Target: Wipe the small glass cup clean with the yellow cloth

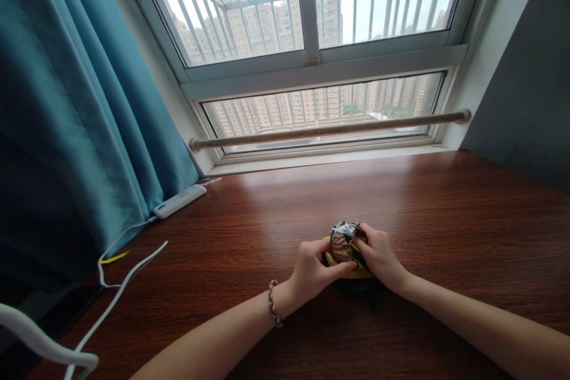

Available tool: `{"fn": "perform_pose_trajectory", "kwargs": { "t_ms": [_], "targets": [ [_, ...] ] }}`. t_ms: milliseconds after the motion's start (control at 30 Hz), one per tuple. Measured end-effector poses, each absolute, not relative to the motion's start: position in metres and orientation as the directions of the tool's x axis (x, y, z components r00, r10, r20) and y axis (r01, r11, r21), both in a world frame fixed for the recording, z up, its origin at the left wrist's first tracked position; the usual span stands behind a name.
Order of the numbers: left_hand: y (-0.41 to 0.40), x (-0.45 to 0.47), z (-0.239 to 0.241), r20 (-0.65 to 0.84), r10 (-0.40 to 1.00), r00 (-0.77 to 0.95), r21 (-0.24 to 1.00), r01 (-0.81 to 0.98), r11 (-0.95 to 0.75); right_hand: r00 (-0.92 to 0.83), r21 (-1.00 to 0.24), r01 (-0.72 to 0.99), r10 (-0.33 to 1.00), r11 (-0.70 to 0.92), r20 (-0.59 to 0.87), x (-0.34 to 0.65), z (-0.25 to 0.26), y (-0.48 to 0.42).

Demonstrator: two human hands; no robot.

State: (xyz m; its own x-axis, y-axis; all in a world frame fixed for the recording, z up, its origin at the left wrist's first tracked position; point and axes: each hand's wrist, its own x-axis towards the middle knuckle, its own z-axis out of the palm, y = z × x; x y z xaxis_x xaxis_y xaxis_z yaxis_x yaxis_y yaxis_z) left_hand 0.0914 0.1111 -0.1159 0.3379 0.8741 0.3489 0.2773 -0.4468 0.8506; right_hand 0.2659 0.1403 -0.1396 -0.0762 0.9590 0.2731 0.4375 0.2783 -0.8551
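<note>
A small yellow-and-black object with a shiny, mirror-like silver rounded top [342,240] is at the middle front of the wooden table; its exact kind I cannot make out. My left hand [317,264], with a braided bracelet [273,304] on its wrist, grips the left side, thumb stretched across the front and fingers at the edge. From the right, my right hand [378,254] closes on the other side, its fingertips at the silver top. Both hands hide parts of the object, and its underside is in shadow.
The reddish-brown table [436,208] reaches to a barred window with a horizontal rail [329,130]. At left hang blue curtains [102,101], beside a white power strip [179,201]. White cables [120,291] and a yellow strip [114,257] lie at the left edge.
</note>
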Motion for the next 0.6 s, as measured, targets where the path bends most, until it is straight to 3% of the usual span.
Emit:
{"fn": "perform_pose_trajectory", "kwargs": {
  "t_ms": [233, 500, 600],
  "targets": [
    [0.114, 0.095, -0.124, 0.527, 0.768, 0.364, 0.746, 0.235, -0.623, -0.024, -0.854, 0.435, 0.951, 0.286, 0.307, 0.268, -0.137, 0.138],
    [0.113, 0.095, -0.123, 0.401, 0.848, 0.347, 0.821, 0.275, -0.501, -0.098, -0.911, 0.292, 0.956, 0.292, 0.275, 0.269, -0.153, 0.147],
    [0.112, 0.094, -0.120, 0.424, 0.842, 0.334, 0.816, 0.263, -0.515, -0.094, -0.913, 0.300, 0.961, 0.276, 0.260, 0.268, -0.152, 0.149]
  ]
}}
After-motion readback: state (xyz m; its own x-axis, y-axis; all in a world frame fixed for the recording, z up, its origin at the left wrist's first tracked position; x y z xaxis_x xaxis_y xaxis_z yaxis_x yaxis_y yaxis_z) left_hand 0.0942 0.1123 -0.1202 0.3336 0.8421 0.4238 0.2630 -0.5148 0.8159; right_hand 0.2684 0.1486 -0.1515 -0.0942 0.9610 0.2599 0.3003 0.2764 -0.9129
